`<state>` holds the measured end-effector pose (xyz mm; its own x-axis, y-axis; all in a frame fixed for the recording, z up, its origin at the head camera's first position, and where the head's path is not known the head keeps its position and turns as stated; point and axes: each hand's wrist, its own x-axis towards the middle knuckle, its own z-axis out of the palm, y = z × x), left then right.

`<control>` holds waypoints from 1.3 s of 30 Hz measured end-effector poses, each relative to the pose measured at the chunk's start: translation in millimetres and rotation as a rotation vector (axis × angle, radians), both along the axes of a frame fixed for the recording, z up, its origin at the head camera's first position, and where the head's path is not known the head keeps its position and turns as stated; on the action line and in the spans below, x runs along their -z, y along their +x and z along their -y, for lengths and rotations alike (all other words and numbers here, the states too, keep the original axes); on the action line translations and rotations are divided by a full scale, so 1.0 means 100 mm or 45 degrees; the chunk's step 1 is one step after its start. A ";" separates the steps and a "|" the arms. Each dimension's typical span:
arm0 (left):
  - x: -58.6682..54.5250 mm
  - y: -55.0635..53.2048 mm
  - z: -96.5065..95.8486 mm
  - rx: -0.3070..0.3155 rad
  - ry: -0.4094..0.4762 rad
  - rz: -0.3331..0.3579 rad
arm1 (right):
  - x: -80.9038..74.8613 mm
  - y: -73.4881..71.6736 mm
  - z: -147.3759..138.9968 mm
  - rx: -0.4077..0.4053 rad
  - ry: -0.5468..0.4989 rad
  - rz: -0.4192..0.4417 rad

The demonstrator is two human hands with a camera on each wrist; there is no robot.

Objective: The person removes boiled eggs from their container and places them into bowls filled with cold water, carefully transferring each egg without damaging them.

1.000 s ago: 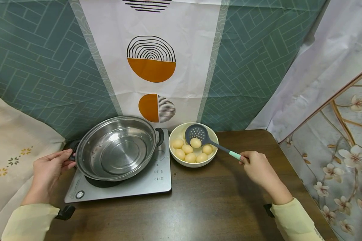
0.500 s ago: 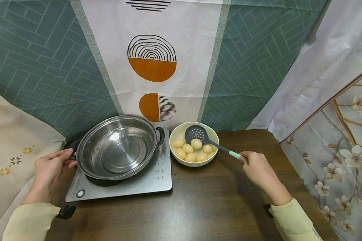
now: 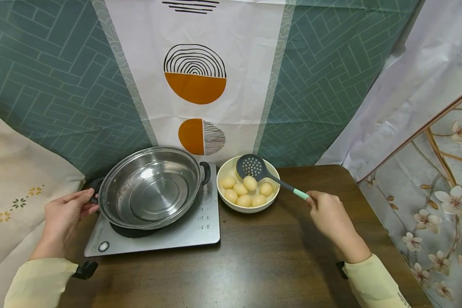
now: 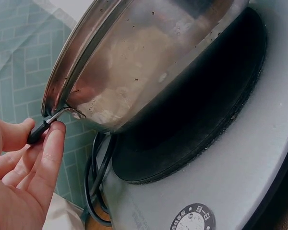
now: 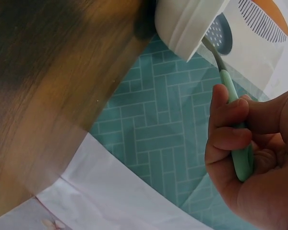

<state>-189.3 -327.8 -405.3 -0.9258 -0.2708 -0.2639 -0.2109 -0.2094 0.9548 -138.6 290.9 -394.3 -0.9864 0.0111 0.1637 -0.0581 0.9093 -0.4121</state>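
Note:
My left hand (image 3: 63,216) pinches the black side handle (image 4: 38,132) of a wide, shallow steel pot (image 3: 154,192) between thumb and fingers. The pot is over a black disc (image 4: 192,115) on a silver induction cooker (image 3: 165,243). My right hand (image 3: 333,218) grips the mint-green handle (image 4: 38,132) end of a grey slotted skimmer (image 3: 252,166), fingers curled round it in the right wrist view. The skimmer's head is in a cream bowl (image 3: 250,210) holding several pale yellow, egg-shaped pieces (image 3: 244,201). One such piece (image 3: 250,183) lies against the skimmer's near edge.
Brown wooden table (image 3: 262,256) runs in front of the cooker and bowl. Patterned cloth (image 3: 323,85) hangs behind and at both sides. A black cable (image 4: 98,177) loops beside the cooker in the left wrist view.
The skimmer's head has shifted slightly away from me inside the bowl, its handle tipping a little. The left hand and pot look unchanged apart from slight camera drift.

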 end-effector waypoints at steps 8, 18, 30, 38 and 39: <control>-0.01 0.01 -0.02 0.002 0.017 -0.014 | -0.01 0.02 0.01 0.017 -0.011 -0.055; -0.02 0.01 -0.02 -0.002 -0.003 0.015 | 0.01 0.02 -0.01 0.026 -0.013 -0.099; -0.02 0.02 -0.03 -0.003 0.060 -0.024 | 0.05 0.04 -0.04 0.044 -0.032 -0.155; -0.01 0.03 -0.02 0.015 0.053 -0.003 | 0.09 0.06 -0.05 0.030 0.003 -0.276; -0.01 0.02 -0.02 0.013 0.055 -0.006 | 0.09 0.06 -0.05 0.029 0.010 -0.290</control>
